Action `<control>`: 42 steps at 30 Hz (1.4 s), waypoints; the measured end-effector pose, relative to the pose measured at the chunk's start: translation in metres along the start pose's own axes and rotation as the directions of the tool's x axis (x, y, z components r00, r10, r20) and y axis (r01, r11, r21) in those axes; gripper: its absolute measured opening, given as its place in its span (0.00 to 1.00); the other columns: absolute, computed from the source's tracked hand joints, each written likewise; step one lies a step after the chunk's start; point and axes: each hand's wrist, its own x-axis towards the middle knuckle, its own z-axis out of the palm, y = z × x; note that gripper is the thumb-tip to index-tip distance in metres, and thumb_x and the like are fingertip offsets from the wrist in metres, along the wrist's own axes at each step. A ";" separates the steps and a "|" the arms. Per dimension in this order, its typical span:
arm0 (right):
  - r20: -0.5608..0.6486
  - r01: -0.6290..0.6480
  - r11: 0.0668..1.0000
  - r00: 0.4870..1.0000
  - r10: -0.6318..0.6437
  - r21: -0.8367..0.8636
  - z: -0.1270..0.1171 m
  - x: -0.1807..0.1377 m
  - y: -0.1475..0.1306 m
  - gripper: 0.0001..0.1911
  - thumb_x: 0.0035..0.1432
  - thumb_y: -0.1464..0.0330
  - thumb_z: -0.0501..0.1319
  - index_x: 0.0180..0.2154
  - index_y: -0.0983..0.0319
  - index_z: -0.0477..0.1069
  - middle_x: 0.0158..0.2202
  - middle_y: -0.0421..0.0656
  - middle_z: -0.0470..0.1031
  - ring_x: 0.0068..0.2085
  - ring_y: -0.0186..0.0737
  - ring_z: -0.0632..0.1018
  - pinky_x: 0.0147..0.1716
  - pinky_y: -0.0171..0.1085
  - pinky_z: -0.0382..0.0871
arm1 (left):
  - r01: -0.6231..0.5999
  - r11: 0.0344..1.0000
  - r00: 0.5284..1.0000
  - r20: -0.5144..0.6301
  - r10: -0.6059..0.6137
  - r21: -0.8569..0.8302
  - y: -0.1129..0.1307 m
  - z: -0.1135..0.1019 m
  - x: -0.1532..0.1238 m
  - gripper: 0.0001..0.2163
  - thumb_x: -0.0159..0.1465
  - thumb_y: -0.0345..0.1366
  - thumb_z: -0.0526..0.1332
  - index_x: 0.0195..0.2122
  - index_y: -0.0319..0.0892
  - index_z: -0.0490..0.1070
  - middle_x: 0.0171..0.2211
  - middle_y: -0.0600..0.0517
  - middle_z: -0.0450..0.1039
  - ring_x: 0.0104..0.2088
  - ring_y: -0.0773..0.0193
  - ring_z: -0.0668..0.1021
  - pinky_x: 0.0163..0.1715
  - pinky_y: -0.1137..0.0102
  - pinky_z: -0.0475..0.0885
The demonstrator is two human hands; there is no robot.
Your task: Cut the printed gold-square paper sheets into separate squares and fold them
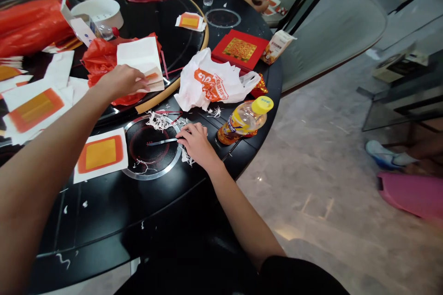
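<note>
White papers (134, 50) are touched by the left hand (119, 83); a thin metal tool (161, 142) is held in the right hand (198, 144).

The left fingers are drawn together at the papers, which are set on a crumpled red bag (98, 57); whether a sheet is pinched cannot be told. The tool's end is pinched by the curled right fingers, its tip pointed leftward over a ringed circle (148, 175) strewn with paper shreds (159, 121).

Only illegible lettering (218, 88) on bag (188, 84), bottle (238, 122) and carton (278, 47).
</note>
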 end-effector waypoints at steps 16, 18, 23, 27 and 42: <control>-0.021 0.014 1.000 1.000 -0.014 -0.007 0.001 0.000 0.001 0.07 0.74 0.67 0.64 0.48 0.57 0.81 0.52 0.48 0.79 0.53 0.51 0.72 0.52 0.48 0.61 | 0.003 0.994 0.985 -0.169 -0.022 -0.108 -0.017 0.018 0.009 0.17 0.69 0.38 0.72 0.35 0.24 0.77 0.44 0.43 0.85 0.57 0.51 0.82 0.68 0.45 0.65; -0.019 0.013 1.000 1.000 -0.013 -0.005 0.001 0.000 0.001 0.07 0.74 0.67 0.64 0.48 0.57 0.81 0.52 0.48 0.79 0.53 0.51 0.72 0.52 0.49 0.61 | -0.024 0.995 0.980 -0.201 0.005 -0.092 -0.020 0.021 0.010 0.22 0.70 0.44 0.69 0.33 0.22 0.76 0.43 0.43 0.85 0.56 0.50 0.83 0.66 0.44 0.67; -0.028 0.020 1.000 0.999 -0.020 0.007 0.000 -0.001 0.001 0.06 0.74 0.68 0.64 0.48 0.57 0.80 0.52 0.48 0.79 0.54 0.51 0.72 0.53 0.49 0.62 | -0.084 0.994 0.950 -0.307 0.059 -0.070 -0.027 0.028 0.013 0.35 0.69 0.60 0.60 0.29 0.23 0.73 0.40 0.43 0.85 0.52 0.50 0.85 0.60 0.51 0.72; -0.036 0.016 1.000 0.999 -0.015 0.013 -0.003 -0.003 -0.001 0.09 0.73 0.65 0.65 0.52 0.57 0.78 0.55 0.49 0.78 0.56 0.53 0.73 0.55 0.51 0.65 | -0.107 0.992 0.913 -0.401 0.073 -0.063 -0.032 0.021 0.015 0.34 0.71 0.59 0.56 0.31 0.24 0.72 0.39 0.47 0.84 0.48 0.59 0.87 0.56 0.62 0.74; 0.027 0.065 0.588 0.989 -0.145 0.806 0.008 0.012 0.001 0.78 0.37 0.41 0.82 0.78 0.48 0.40 0.81 0.52 0.47 0.79 0.58 0.55 0.77 0.58 0.52 | -0.269 0.934 0.476 -0.875 -0.085 -0.237 0.070 0.080 -0.344 0.04 0.61 0.29 0.74 0.34 0.42 0.82 0.31 0.55 0.84 0.23 0.70 0.78 0.22 0.77 0.73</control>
